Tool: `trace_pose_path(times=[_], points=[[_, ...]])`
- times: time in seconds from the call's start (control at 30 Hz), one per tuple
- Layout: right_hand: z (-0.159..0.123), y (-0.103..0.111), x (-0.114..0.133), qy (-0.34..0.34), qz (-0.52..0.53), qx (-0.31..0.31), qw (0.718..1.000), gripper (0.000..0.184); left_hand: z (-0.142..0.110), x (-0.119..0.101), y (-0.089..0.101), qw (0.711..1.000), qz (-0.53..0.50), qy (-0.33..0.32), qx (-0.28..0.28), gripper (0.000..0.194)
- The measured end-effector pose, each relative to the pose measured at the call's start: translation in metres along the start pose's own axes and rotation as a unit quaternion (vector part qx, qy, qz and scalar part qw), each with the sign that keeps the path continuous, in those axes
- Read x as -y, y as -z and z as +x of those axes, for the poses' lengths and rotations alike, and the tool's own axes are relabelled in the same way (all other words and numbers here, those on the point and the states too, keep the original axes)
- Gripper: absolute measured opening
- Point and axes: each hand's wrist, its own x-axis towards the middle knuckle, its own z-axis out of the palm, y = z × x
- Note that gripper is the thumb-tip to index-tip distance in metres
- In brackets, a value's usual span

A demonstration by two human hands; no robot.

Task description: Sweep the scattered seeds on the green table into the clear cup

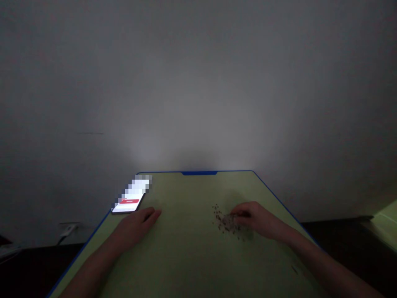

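Note:
My right hand (249, 216) is at the right side of the table, its thumb and fingers drawn together in a pinch over a scatter of small dark bits (219, 219). Whatever lies between those fingertips is too small and dim to make out. A pale, blurry patch shows among the bits beside the fingers. On the left, my left hand (144, 220) rests on the tabletop with its fingers curled in, and nothing shows in it. Just beyond it lies a phone (126, 206) with its screen lit, partly pixelated, showing a red button.
The pale table (186, 256) has a blue rim and stands against a grey wall (198, 103). A short dark mark or sliver (294, 270) is near my right forearm. At lower left, a plug with a cable (68, 230) sits in a wall socket. The light is dim.

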Motion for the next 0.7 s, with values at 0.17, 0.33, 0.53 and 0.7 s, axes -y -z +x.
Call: trace_pose_path(times=[0.17, 0.33, 0.53, 0.7], points=[[0.024, -0.005, -0.016, -0.021, -0.02, -0.008, 1.0, 0.022, -0.001, -0.001, 0.001, 1.0, -0.002, 0.01, 0.009, 0.048], [0.027, 0.018, -0.043, -0.053, -0.047, -0.036, 0.997, 0.021, -0.002, -0.001, 0.001, 1.0, 0.005, 0.012, 0.015, 0.049], [0.025, 0.055, -0.075, -0.135, -0.106, -0.081, 0.982, 0.029, -0.001, 0.0, 0.001, 1.0, 0.011, 0.018, 0.02, 0.049], [0.025, 0.056, -0.081, -0.188, -0.216, -0.131, 0.949, 0.031, -0.001, 0.002, 0.001, 1.0, 0.002, 0.015, 0.022, 0.048]])
